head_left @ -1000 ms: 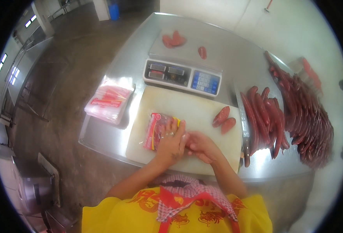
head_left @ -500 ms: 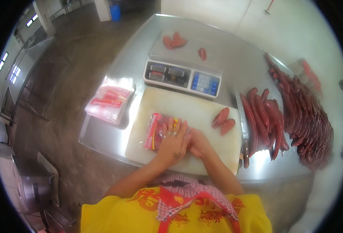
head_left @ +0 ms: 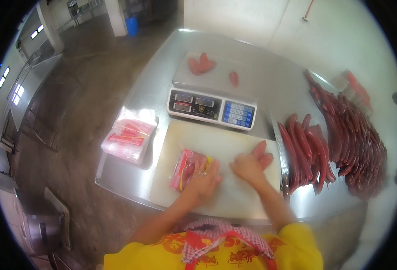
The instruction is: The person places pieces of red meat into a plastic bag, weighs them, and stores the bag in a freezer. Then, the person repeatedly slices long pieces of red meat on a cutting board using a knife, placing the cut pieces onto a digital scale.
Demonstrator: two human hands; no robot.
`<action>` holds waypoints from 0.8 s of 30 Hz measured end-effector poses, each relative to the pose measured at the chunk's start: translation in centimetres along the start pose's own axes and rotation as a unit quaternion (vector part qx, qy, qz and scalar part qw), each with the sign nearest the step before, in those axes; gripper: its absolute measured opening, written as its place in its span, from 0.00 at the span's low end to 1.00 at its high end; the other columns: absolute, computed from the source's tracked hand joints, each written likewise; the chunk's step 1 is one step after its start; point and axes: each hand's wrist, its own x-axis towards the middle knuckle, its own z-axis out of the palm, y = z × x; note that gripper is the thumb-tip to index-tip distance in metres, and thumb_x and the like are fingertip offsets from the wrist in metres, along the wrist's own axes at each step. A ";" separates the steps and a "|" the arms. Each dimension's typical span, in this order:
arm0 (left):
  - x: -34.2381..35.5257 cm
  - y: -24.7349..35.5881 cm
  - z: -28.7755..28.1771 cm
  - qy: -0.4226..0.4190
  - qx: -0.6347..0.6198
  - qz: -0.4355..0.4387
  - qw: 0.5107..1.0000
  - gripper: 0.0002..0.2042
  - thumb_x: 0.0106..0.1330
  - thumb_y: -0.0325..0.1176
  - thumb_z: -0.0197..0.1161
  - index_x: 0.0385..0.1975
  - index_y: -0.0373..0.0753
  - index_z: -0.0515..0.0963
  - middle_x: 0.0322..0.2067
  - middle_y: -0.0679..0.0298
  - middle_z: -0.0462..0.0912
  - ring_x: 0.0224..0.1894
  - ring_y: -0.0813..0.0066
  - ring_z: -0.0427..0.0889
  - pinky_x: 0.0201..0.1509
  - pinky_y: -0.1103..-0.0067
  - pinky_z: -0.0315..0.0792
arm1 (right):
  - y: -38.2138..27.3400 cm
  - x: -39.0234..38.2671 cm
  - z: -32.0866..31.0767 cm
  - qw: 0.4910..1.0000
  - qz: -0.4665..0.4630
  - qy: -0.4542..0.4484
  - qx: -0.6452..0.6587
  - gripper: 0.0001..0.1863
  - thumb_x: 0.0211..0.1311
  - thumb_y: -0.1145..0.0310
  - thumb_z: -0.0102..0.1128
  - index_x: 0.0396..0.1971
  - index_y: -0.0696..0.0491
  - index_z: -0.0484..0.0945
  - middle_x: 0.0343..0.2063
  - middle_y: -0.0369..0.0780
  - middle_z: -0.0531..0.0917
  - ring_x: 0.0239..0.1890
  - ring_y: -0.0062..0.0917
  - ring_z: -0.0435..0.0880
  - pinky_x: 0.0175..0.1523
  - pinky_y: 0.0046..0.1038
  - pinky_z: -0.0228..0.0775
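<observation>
Two hands work on the white cutting board [head_left: 234, 144]: my left hand [head_left: 203, 180] lies flat, fingers released, pressing a filled clear sausage bag [head_left: 187, 167]; my right hand [head_left: 247, 167] reaches, fingers spread and grasping nothing, toward two loose sausages [head_left: 262, 155] just beside it. I judge the bag could slide or spill if the pressing palm shifts sideways.

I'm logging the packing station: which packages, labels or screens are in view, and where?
Clear bag: on cutting board, under left hand, red sausages inside, yellow strip.
Stack of sealed bags: table's left edge, clear with red labels.
Scale: behind board, dark display windows, blue keypad.
</observation>
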 end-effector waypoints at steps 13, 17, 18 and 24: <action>-2.4 -0.5 -0.9 0.007 0.181 -0.107 0.978 0.45 0.62 0.63 0.52 0.62 0.21 0.58 0.63 0.32 0.56 0.69 0.35 0.49 0.70 0.49 0.41 | -2.0 36.8 -3.1 0.969 -0.074 0.218 0.091 0.21 0.55 0.60 0.62 0.47 0.53 0.77 0.46 0.48 0.81 0.53 0.42 0.77 0.59 0.42 0.63; -2.2 -0.5 -0.6 0.040 0.213 -0.096 0.972 0.45 0.60 0.65 0.52 0.60 0.22 0.62 0.62 0.35 0.60 0.68 0.38 0.54 0.69 0.48 0.42 | -1.0 37.5 -3.1 0.985 -0.093 0.134 0.050 0.22 0.55 0.59 0.63 0.47 0.54 0.76 0.47 0.47 0.80 0.55 0.41 0.76 0.60 0.42 0.62; -2.0 -0.5 -0.6 0.038 0.224 -0.100 0.969 0.46 0.60 0.65 0.52 0.60 0.22 0.62 0.62 0.36 0.61 0.68 0.38 0.54 0.69 0.47 0.41 | -1.0 36.4 -3.8 0.990 -0.084 0.111 0.020 0.22 0.55 0.59 0.63 0.47 0.55 0.76 0.46 0.47 0.81 0.52 0.40 0.78 0.59 0.41 0.63; -1.6 1.4 -0.3 0.048 0.208 -0.146 0.966 0.48 0.59 0.65 0.54 0.62 0.21 0.58 0.64 0.37 0.58 0.70 0.40 0.49 0.70 0.47 0.36 | -0.3 19.5 -6.6 0.926 -0.118 0.021 0.358 0.20 0.57 0.62 0.64 0.45 0.58 0.75 0.25 0.39 0.81 0.22 0.22 0.79 0.28 0.24 0.70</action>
